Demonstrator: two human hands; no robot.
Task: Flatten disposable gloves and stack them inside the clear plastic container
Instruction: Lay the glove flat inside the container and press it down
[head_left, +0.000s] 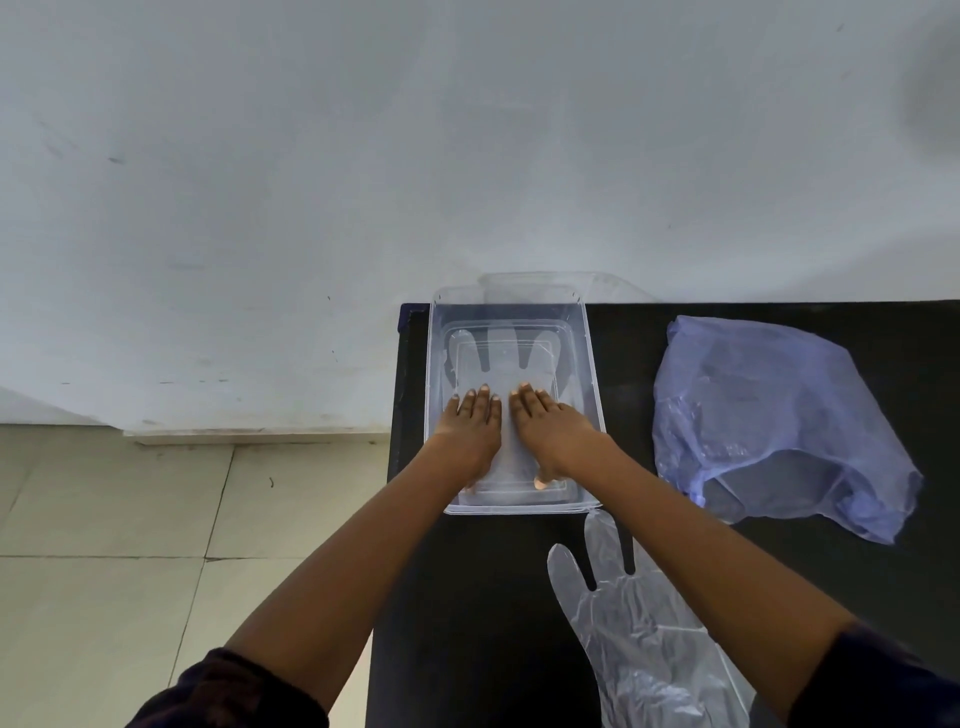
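Inside the clear plastic container (592, 374), both hands lie palm-down with fingers spread flat. The left hand (470, 428) and right hand (553, 428) sit side by side, nearly touching, pressing on a flattened glove (511, 353) whose fingers point toward the far wall. Neither hand grips anything. The container stands at the left end of the black worktop (467, 597). A second glove (639, 639) lies just beside its near edge, under the right forearm. A crumpled blue plastic bag (769, 415) rests to the right.
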